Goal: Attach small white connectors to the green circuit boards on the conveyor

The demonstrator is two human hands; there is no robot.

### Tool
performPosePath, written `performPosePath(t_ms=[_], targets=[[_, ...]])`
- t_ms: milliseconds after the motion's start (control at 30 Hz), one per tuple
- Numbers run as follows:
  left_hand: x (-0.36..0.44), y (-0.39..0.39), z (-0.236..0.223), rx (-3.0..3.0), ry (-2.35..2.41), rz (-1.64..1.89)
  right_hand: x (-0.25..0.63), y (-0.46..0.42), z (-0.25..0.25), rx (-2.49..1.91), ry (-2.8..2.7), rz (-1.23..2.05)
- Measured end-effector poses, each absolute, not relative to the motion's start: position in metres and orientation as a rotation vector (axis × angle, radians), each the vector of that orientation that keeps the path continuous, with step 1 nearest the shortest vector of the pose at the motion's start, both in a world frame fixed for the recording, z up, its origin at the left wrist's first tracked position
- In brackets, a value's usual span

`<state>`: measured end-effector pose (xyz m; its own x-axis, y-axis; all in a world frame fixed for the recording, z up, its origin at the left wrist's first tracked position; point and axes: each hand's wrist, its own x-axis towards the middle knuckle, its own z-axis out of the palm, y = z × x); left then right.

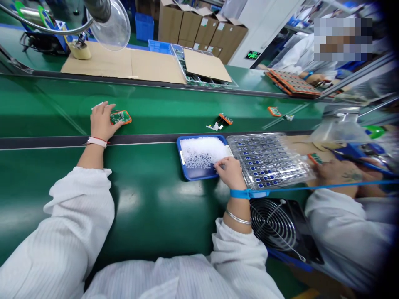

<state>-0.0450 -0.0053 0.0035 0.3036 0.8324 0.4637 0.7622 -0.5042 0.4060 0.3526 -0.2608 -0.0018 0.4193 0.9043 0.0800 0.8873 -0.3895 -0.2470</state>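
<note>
Over the green conveyor belt (174,112), my left hand (102,120) is closed on a green circuit board (122,117) with an orange rim, thumb along its near edge. My fingers partly cover the board, and a bit of white shows beyond them. My right hand (231,171) is at the right rim of a blue tray (191,176) that holds many small white translucent pieces (202,151). Its thumb and fingertips are pinched together; whatever is between them is too small to make out. A blue wrist strap with a cord is on my right wrist.
Right of the tray lies a clear plastic blister tray (268,160) with rows of small blue parts. More orange-rimmed boards (225,119) sit on the belt. A black fan (274,226) is below the blister tray. A co-worker's hands (336,172) are at the right. A magnifier lamp (110,27) hangs upper left.
</note>
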Motion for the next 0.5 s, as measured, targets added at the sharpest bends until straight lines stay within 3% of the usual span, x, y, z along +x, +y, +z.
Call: performPosePath(t_ms=[200,500], targets=[[-0.037,-0.032,0.002,2.453,1.484,1.048,0.355,-0.262,-0.004,-2.228,-1.689,0.090],[-0.032,-0.109,-0.007,2.559,1.282,0.806,0.347,-0.259,-0.005,-2.034,-1.744,0.240]])
